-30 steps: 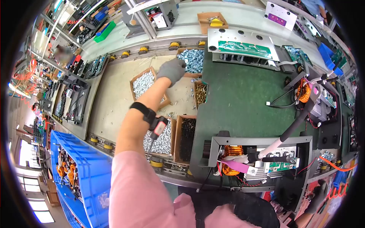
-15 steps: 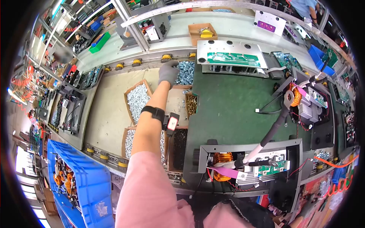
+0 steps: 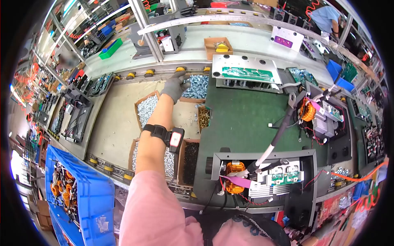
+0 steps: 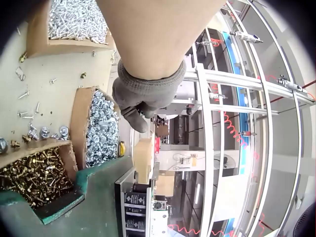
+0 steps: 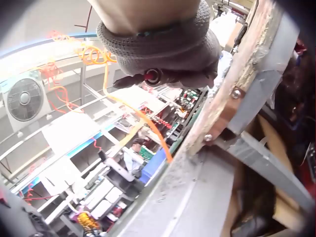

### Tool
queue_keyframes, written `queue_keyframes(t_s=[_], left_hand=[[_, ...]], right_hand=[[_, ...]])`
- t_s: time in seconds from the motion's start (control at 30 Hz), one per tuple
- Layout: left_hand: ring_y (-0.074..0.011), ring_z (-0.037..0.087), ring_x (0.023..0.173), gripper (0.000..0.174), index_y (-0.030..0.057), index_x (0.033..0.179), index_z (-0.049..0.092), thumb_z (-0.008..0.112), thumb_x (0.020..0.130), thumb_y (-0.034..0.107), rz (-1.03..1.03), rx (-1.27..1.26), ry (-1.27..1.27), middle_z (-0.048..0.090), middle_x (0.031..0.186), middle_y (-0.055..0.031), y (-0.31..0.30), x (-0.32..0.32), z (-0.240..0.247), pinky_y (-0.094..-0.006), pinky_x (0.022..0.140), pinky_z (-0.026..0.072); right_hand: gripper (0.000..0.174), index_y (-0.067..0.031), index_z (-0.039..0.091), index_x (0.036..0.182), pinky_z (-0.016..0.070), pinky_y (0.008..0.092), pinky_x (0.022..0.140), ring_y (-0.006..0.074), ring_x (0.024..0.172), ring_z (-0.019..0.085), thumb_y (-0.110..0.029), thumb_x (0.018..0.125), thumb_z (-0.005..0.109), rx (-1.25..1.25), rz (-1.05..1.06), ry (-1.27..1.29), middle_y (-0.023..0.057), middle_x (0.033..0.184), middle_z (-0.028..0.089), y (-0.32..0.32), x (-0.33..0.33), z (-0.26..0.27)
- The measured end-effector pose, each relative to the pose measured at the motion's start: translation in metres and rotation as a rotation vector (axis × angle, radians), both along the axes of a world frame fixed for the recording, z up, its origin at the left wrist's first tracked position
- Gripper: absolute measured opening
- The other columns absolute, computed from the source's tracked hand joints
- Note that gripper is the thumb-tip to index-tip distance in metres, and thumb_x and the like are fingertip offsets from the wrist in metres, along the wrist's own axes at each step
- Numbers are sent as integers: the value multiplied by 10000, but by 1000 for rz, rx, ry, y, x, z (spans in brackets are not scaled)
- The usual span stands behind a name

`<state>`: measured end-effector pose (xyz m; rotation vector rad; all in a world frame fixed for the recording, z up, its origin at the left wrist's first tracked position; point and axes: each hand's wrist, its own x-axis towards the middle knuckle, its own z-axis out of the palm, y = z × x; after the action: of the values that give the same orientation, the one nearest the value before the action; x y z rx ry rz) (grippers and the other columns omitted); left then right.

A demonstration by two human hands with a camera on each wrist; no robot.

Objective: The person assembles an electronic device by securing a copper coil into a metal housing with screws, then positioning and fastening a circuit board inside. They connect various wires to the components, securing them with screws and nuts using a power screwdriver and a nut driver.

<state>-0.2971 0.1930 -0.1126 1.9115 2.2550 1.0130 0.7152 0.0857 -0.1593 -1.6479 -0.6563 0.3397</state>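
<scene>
My left hand (image 3: 173,88), in a grey glove, is at the left edge of a cardboard box of bluish, silvery bolts (image 3: 196,86), its fingertips overlapping the box. In the left wrist view the left hand (image 4: 145,96) has bent fingers beyond the same bolts (image 4: 102,131); I cannot tell whether any are held. Low at the right, my gloved right hand (image 3: 329,224) is beside the bench edge. The right wrist view has the right hand (image 5: 165,59) curled round a dark tool with a red-centred round end (image 5: 153,76); most of the tool is hidden.
Boxes of silver screws (image 3: 147,110), brass screws (image 3: 204,117) and black screws (image 3: 191,158) lie around the left arm. A metal chassis with a copper coil (image 3: 235,177) stands on the green mat (image 3: 246,119). A blue crate (image 3: 96,205) is at lower left.
The head view has shifted, so the bench sits lower and further left. My left hand stays by the bolt box but has turned, its fingers now more spread over the box's left edge.
</scene>
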Motion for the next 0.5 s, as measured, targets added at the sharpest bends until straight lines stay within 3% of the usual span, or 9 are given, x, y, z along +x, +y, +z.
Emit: queue_keyframes(t_s=[0.03, 0.1, 0.17, 0.23, 0.27, 0.3, 0.4, 0.47, 0.5], left_hand=[[-197, 607, 1058, 437, -15, 1350, 479, 584, 933, 67, -14, -5, 2, 564, 1328, -136, 4, 5, 10, -269, 854, 531], [-203, 609, 923, 417, -23, 1383, 423, 460, 973, 39, 48, 153, -1409, 576, 1279, -182, 10, 27, 46, -258, 714, 531], [-190, 557, 764, 406, -33, 1372, 417, 404, 971, 25, 31, 169, -1367, 605, 1156, -195, 8, 46, 78, -243, 593, 481], [-130, 522, 676, 312, -27, 1235, 501, 540, 956, 109, 2, 151, -1418, 606, 939, -120, -1, 79, 120, -207, 507, 440], [-118, 502, 664, 311, -27, 1187, 511, 563, 957, 175, -93, 193, -1388, 577, 892, -97, -15, 98, 136, -191, 489, 405], [-107, 477, 654, 324, -26, 1170, 514, 551, 976, 231, -125, 163, -1297, 548, 855, -73, -29, 116, 157, -189, 476, 375], [-62, 373, 542, 394, -18, 1130, 525, 511, 997, 353, -311, 162, -1125, 474, 723, -7, -94, 183, 204, -183, 448, 270], [-27, 321, 500, 423, -6, 1084, 548, 483, 1000, 403, -239, 179, -1011, 444, 686, 13, -139, 226, 222, -182, 429, 229], [-19, 318, 490, 430, -5, 1071, 548, 502, 982, 413, -261, 158, -1033, 457, 689, 16, -161, 238, 223, -186, 420, 221]], right_hand=[[575, -42, 382, 1440, 479, 298, 738, 190, 861, 574, -113, 894, 548, 107, -23, -43, 127, 1106, 584, 0, -58, 39], [598, -40, 367, 1450, 481, 304, 791, 224, 924, 579, -93, 880, 542, 313, -57, -142, 140, 1237, 550, -1, -173, 116], [578, 5, 389, 1412, 489, 309, 800, 231, 948, 588, -93, 870, 563, 545, -13, -247, 159, 1197, 570, 12, -211, 156], [562, 54, 383, 1391, 513, 327, 857, 254, 1069, 602, -111, 886, 566, 741, 159, -404, 209, 1271, 553, 28, -210, 182], [454, 40, 483, 1326, 533, 334, 834, 220, 1026, 617, -170, 936, 586, 896, 243, -254, 144, 1233, 588, 32, -253, 212], [521, 23, 425, 1372, 521, 404, 896, 283, 1074, 614, -240, 948, 575, 905, 189, -177, 183, 1267, 565, 34, -270, 237], [418, -14, 529, 1239, 534, 334, 705, 240, 886, 612, -297, 935, 579, 908, 839, 277, 133, 1100, 607, 22, -250, 253], [385, -11, 594, 1136, 562, 298, 568, 233, 737, 629, -343, 944, 555, 949, 1044, 307, 144, 967, 642, 12, -330, 284], [376, -9, 569, 1162, 544, 302, 557, 232, 726, 606, -317, 946, 546, 956, 1208, 298, 151, 992, 613, 3, -354, 294]])
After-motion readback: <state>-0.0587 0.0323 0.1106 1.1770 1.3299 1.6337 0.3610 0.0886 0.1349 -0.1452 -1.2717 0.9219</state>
